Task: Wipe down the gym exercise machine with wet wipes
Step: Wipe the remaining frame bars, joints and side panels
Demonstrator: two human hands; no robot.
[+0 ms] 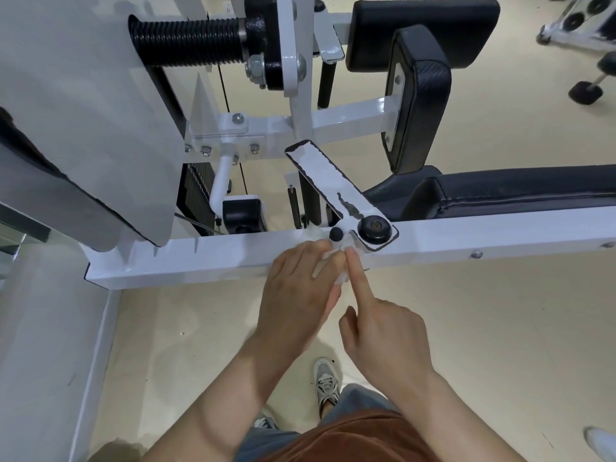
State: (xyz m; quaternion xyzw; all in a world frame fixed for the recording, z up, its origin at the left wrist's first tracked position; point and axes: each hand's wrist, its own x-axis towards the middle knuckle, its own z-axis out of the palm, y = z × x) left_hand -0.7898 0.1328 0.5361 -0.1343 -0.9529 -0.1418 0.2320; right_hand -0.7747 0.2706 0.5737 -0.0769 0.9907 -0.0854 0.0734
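Head view: my left hand (300, 288) grips the wipe (342, 277), bunched under my fingers and pressed on the top face of the white beam (466, 238). A bit of it shows between my fingers and a bit more by my thumb. My right hand (386, 335) holds nothing. Its index finger (358, 278) is straight, with the tip on the wipe's far edge, and the other fingers are curled in. The two hands lie close, almost touching at the wipe.

Just past my fingertips sits a small black knob (336, 234), and beside it on the right a bigger black cap (374, 227). From that cap a flat white bar (320, 175) with a black edge slants up and to the left. Behind the beam on the right lies the black seat (520, 191), with an upright black pad (420, 95) beyond it. A ribbed black grip (186, 38) sticks out at the upper left. Below my arms are the beige floor (500, 328) and my grey shoe (327, 381).
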